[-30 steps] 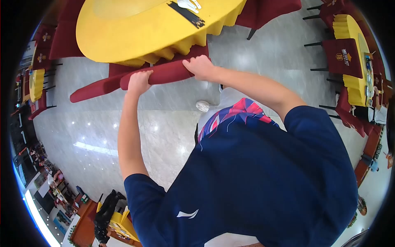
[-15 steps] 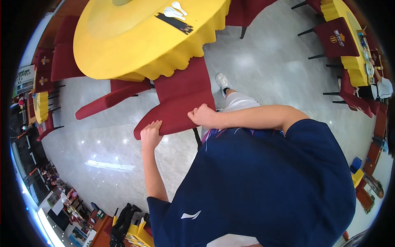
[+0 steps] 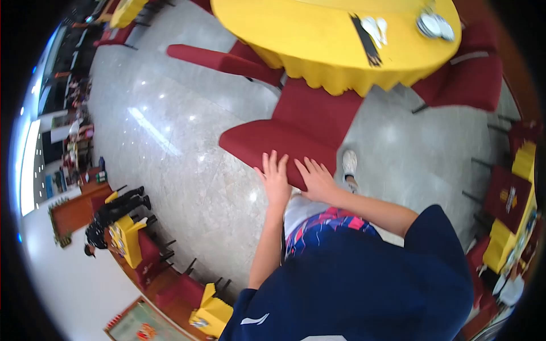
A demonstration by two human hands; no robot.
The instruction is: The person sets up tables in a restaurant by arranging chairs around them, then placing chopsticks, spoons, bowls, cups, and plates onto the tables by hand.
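Note:
A dark red upholstered chair stands with its seat tucked partly under the yellow tablecloth. My left hand lies against the top edge of its backrest, fingers stretched out and apart. Close beside it, my right hand rests on the same edge near the corner, its fingers also spread rather than wrapped round. Neither hand holds anything.
The round yellow-covered table carries black chopsticks, white spoons and stacked dishes. Red chairs flank it at left and right. A person in dark clothing is at the far left, near other tables.
The view has swung, shifting the table rightward. My hands have come closer together on the backrest, and their fingers have loosened from a grip to lying spread.

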